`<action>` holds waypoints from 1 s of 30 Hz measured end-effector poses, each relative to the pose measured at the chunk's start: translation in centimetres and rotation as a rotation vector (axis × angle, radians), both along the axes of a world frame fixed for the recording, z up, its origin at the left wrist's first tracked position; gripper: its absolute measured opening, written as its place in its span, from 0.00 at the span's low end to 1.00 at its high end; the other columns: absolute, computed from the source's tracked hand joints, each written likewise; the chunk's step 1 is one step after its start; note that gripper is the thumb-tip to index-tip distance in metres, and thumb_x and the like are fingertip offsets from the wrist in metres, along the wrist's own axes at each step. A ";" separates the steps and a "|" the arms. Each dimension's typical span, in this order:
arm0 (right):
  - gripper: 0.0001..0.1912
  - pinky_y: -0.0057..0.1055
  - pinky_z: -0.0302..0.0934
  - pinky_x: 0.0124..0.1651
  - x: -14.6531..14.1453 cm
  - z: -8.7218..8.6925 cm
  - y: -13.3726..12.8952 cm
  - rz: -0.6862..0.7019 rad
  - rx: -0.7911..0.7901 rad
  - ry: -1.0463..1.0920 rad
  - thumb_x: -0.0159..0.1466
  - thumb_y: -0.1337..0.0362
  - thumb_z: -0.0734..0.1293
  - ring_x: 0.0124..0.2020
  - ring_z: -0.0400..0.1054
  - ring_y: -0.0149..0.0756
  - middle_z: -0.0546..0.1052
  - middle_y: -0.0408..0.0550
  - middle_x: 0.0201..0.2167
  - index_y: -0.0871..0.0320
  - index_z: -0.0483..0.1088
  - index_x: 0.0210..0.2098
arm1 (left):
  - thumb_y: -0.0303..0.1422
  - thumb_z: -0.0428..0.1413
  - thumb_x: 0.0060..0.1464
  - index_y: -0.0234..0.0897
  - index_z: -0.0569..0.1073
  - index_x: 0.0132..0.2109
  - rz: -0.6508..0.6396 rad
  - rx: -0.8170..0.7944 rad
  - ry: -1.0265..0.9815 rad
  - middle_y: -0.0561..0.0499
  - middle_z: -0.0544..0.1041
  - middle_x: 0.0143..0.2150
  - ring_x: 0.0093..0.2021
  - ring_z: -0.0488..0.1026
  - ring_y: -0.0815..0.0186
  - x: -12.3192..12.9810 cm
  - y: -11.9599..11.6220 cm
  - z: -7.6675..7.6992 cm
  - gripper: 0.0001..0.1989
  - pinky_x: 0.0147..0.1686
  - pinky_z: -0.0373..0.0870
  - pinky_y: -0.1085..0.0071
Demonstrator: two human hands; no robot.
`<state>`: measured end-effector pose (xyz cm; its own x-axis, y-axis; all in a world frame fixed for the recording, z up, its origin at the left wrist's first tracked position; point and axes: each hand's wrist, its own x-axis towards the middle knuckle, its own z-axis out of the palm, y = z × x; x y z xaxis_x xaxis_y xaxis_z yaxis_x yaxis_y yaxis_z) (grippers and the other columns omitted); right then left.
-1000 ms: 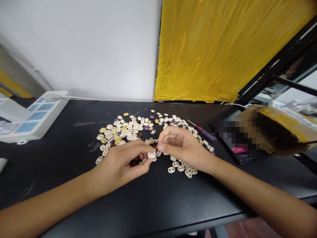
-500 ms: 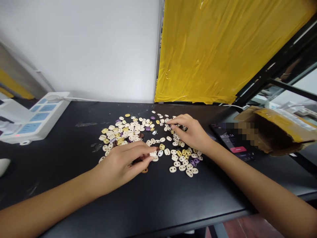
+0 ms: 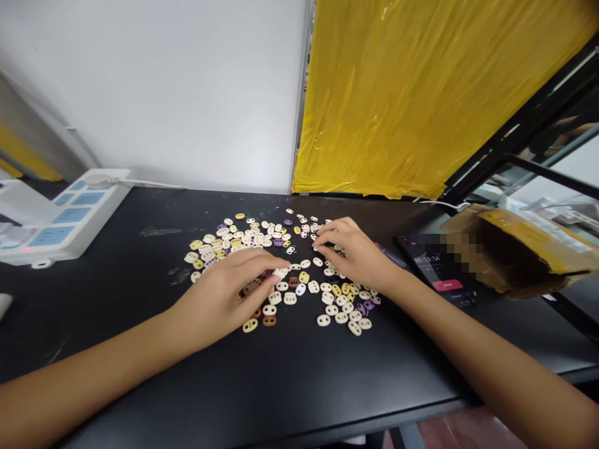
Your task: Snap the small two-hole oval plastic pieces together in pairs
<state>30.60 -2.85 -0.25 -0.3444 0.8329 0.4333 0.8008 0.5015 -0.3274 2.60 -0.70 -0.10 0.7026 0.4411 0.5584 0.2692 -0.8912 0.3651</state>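
Note:
Small oval two-hole cord stoppers lie scattered across the black table, mostly cream, with some yellow, purple and brown. My left hand (image 3: 224, 290) pinches a cream cord stopper (image 3: 281, 272) between thumb and fingertips, over the left part of the spread. Beneath and beside it are a brown cord stopper (image 3: 269, 320) and a yellow cord stopper (image 3: 250, 325). At the right cluster, my right hand (image 3: 350, 249) has its thumb and index finger close around a small whitish cord stopper (image 3: 316, 248). Its palm hides several other pieces.
A white power strip (image 3: 70, 218) stands at the left. To the right lie a phone (image 3: 435, 268) with a lit timer and an open cardboard box (image 3: 519, 249). Behind the table are a white wall panel (image 3: 154, 93) and yellow sheeting (image 3: 384, 93).
My left hand has drawn slightly left with the cream cord stopper, uncovering several pieces near its fingertips. My right hand has shifted slightly left and down, its fingertips at a whitish piece.

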 end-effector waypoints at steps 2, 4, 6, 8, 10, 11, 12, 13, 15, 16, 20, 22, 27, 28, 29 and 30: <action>0.08 0.47 0.62 0.57 -0.1 0.1 0.0 0.001 0.016 0.023 0.70 0.68 0.64 0.50 0.68 0.45 0.79 0.51 0.44 0.55 0.76 0.41 | 0.30 0.52 0.68 0.38 0.78 0.52 0.022 0.019 0.021 0.46 0.81 0.45 0.47 0.78 0.60 -0.1 0.7 0.1 0.12 0.49 0.75 0.64; 0.07 0.45 0.62 0.56 -0.1 0.3 0.0 -0.004 0.032 0.052 0.71 0.68 0.64 0.48 0.68 0.44 0.79 0.50 0.43 0.55 0.75 0.41 | 0.30 0.51 0.68 0.39 0.79 0.50 0.029 0.032 0.045 0.46 0.80 0.45 0.46 0.77 0.59 -0.3 1.3 0.1 0.12 0.48 0.74 0.62; 0.07 0.43 0.62 0.54 -0.3 0.5 -0.1 -0.006 0.043 0.078 0.71 0.67 0.64 0.46 0.69 0.43 0.80 0.49 0.41 0.55 0.75 0.41 | 0.30 0.51 0.68 0.38 0.80 0.49 0.032 0.039 0.067 0.45 0.80 0.45 0.47 0.77 0.58 -0.4 1.7 0.0 0.13 0.47 0.74 0.60; 0.06 0.41 0.63 0.52 -0.7 0.8 -0.4 0.010 0.047 0.098 0.71 0.66 0.64 0.45 0.70 0.41 0.80 0.48 0.40 0.55 0.74 0.41 | 0.29 0.51 0.68 0.38 0.79 0.50 0.044 0.043 0.075 0.44 0.79 0.49 0.50 0.76 0.56 -0.4 1.8 -0.1 0.13 0.50 0.73 0.58; 0.06 0.39 0.63 0.51 -1.2 1.2 -0.8 0.044 0.044 0.108 0.72 0.65 0.64 0.43 0.71 0.39 0.81 0.47 0.39 0.55 0.74 0.41 | 0.29 0.51 0.68 0.39 0.77 0.55 0.047 0.054 0.051 0.44 0.77 0.52 0.54 0.74 0.56 -0.4 1.4 -0.1 0.13 0.54 0.71 0.56; 0.06 0.38 0.63 0.50 -1.6 1.3 -1.1 0.066 0.040 0.113 0.72 0.65 0.64 0.42 0.72 0.38 0.81 0.46 0.39 0.55 0.74 0.41 | 0.29 0.51 0.69 0.40 0.75 0.57 0.041 0.058 0.042 0.44 0.76 0.53 0.55 0.73 0.56 -0.4 1.2 -0.1 0.14 0.55 0.70 0.57; 0.06 0.38 0.64 0.50 -1.9 1.4 -1.5 0.092 0.031 0.120 0.72 0.65 0.64 0.42 0.72 0.38 0.81 0.46 0.39 0.55 0.74 0.41 | 0.29 0.52 0.69 0.40 0.73 0.59 0.033 0.062 0.034 0.44 0.76 0.54 0.55 0.72 0.57 -0.3 0.9 -0.1 0.15 0.56 0.69 0.57; 0.07 0.37 0.64 0.49 -2.4 1.5 -1.8 0.132 0.007 0.142 0.72 0.66 0.63 0.42 0.72 0.37 0.81 0.47 0.38 0.55 0.74 0.42 | 0.29 0.53 0.69 0.40 0.72 0.61 0.023 0.066 0.027 0.45 0.76 0.53 0.55 0.72 0.58 -0.3 0.6 0.0 0.16 0.56 0.69 0.58; 0.07 0.36 0.64 0.47 -3.2 1.7 -2.6 0.195 -0.064 0.200 0.72 0.66 0.63 0.41 0.72 0.37 0.79 0.46 0.36 0.54 0.74 0.42 | 0.29 0.56 0.67 0.40 0.71 0.61 -0.002 0.070 0.018 0.46 0.77 0.51 0.53 0.73 0.58 -0.1 0.0 0.1 0.17 0.54 0.69 0.60; 0.06 0.35 0.65 0.47 -3.5 1.7 -3.0 0.212 -0.125 0.238 0.71 0.66 0.64 0.41 0.72 0.36 0.79 0.46 0.36 0.54 0.74 0.42 | 0.29 0.58 0.66 0.40 0.72 0.60 -0.015 0.071 0.012 0.46 0.77 0.50 0.52 0.73 0.59 0.1 -0.2 0.2 0.16 0.53 0.69 0.61; 0.04 0.33 0.66 0.46 -4.6 1.8 -3.9 0.248 -0.358 0.450 0.69 0.63 0.67 0.38 0.73 0.33 0.79 0.45 0.35 0.55 0.74 0.39 | 0.28 0.59 0.65 0.39 0.74 0.53 -0.079 0.084 -0.040 0.49 0.79 0.44 0.45 0.76 0.61 0.3 -0.9 0.4 0.10 0.49 0.68 0.63; 0.08 0.33 0.67 0.45 -4.9 1.8 -4.1 0.282 -0.517 0.599 0.69 0.59 0.69 0.37 0.73 0.33 0.79 0.45 0.34 0.56 0.73 0.36 | 0.27 0.59 0.65 0.38 0.73 0.52 -0.115 0.089 -0.066 0.50 0.79 0.42 0.44 0.76 0.62 0.4 -1.1 0.4 0.10 0.48 0.68 0.64; 0.15 0.31 0.65 0.39 -5.3 1.5 -4.1 0.319 -0.688 0.763 0.64 0.54 0.73 0.33 0.71 0.31 0.77 0.44 0.32 0.57 0.70 0.33 | 0.22 0.56 0.65 0.38 0.73 0.51 -0.172 0.078 -0.076 0.50 0.79 0.40 0.41 0.75 0.63 0.5 -1.2 0.4 0.10 0.46 0.69 0.64; 0.14 0.31 0.65 0.38 -5.3 1.5 -4.1 0.319 -0.683 0.747 0.64 0.54 0.73 0.33 0.70 0.31 0.76 0.44 0.31 0.57 0.70 0.33 | 0.22 0.55 0.65 0.38 0.73 0.50 -0.171 0.073 -0.074 0.50 0.79 0.40 0.41 0.76 0.63 0.5 -1.3 0.4 0.09 0.45 0.69 0.64; 0.14 0.31 0.65 0.38 -5.2 1.4 -4.1 0.318 -0.662 0.720 0.65 0.54 0.73 0.33 0.70 0.31 0.76 0.44 0.32 0.57 0.70 0.34 | 0.22 0.55 0.66 0.38 0.73 0.49 -0.167 0.060 -0.072 0.50 0.79 0.39 0.40 0.76 0.63 0.5 -1.3 0.3 0.08 0.45 0.69 0.64; 0.12 0.32 0.66 0.40 -5.1 1.4 -4.0 0.303 -0.612 0.677 0.65 0.54 0.72 0.34 0.71 0.32 0.77 0.44 0.33 0.57 0.71 0.35 | 0.23 0.54 0.66 0.38 0.73 0.49 -0.160 0.040 -0.072 0.50 0.80 0.39 0.40 0.76 0.63 0.5 -1.3 0.3 0.08 0.45 0.69 0.64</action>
